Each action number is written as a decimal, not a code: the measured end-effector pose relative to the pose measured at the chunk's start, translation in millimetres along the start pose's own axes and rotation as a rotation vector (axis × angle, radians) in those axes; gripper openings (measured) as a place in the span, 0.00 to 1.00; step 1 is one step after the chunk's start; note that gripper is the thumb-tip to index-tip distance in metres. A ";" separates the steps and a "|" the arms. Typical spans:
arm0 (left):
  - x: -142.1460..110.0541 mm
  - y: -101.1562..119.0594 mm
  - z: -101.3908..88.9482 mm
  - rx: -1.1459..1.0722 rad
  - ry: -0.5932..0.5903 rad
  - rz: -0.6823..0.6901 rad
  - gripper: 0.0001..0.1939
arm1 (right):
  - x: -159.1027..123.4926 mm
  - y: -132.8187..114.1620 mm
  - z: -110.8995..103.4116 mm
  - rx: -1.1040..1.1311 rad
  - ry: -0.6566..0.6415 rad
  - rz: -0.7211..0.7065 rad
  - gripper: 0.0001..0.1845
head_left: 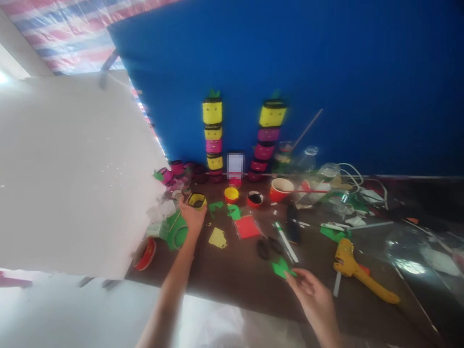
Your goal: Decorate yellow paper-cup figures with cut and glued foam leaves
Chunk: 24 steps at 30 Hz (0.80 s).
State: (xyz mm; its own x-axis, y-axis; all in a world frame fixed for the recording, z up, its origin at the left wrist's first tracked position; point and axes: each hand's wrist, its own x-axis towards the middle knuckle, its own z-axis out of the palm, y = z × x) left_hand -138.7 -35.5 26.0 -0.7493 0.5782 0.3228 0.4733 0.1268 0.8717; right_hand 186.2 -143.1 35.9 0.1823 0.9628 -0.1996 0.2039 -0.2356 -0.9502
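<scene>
My left hand (195, 218) is closed around a small yellow cup with a black rim (200, 202) at the left of the dark table. Between the thumb and fingers of my right hand (314, 294), near the front edge, is a green paper cutout (281, 267) with pointed tips. Just beyond that cutout lie dark scissors (263, 249) and a white-and-green stick-shaped item (287, 242). Other green cutouts (234, 211) rest to the right of my left hand. A yellow glue gun (353, 268) lies to the right of my right hand.
Two stacks of yellow and pink cups (213, 146) (264, 152) stand against the blue board (326, 72). A red paper cup (281, 190), a red packet (247, 227) and a yellow scrap (217, 238) lie mid-table. Clear plastic (409, 249) and cables (357, 176) clutter the right.
</scene>
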 end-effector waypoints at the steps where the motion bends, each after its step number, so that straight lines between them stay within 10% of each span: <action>1: -2.5 3.8 -2.3 -0.051 -0.025 -0.001 0.50 | 1.9 2.1 0.7 0.004 -0.012 -0.002 0.19; 4: -13.1 20.0 -12.8 -0.226 -0.181 -0.006 0.49 | 8.7 6.9 7.8 0.006 -0.060 -0.040 0.19; 11: -39.3 62.0 -41.2 -0.857 -0.837 -0.537 0.51 | 17.5 17.8 42.7 -0.212 -0.251 -0.237 0.18; 17: -53.4 71.1 -39.2 -0.964 -1.047 -0.494 0.56 | 11.8 1.7 54.5 -0.400 -0.065 -0.566 0.18; 24: -64.4 98.6 -43.8 -0.866 -1.232 -0.295 0.55 | 0.0 -72.3 47.5 -0.093 -0.227 -0.488 0.33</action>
State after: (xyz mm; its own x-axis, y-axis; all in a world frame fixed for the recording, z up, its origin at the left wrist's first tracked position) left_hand -64.0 -95.5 107.2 0.2786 0.9603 -0.0103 -0.3521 0.1121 0.9292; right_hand 125.8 -119.7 93.2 -0.1645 0.9652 0.2033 0.2987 0.2452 -0.9223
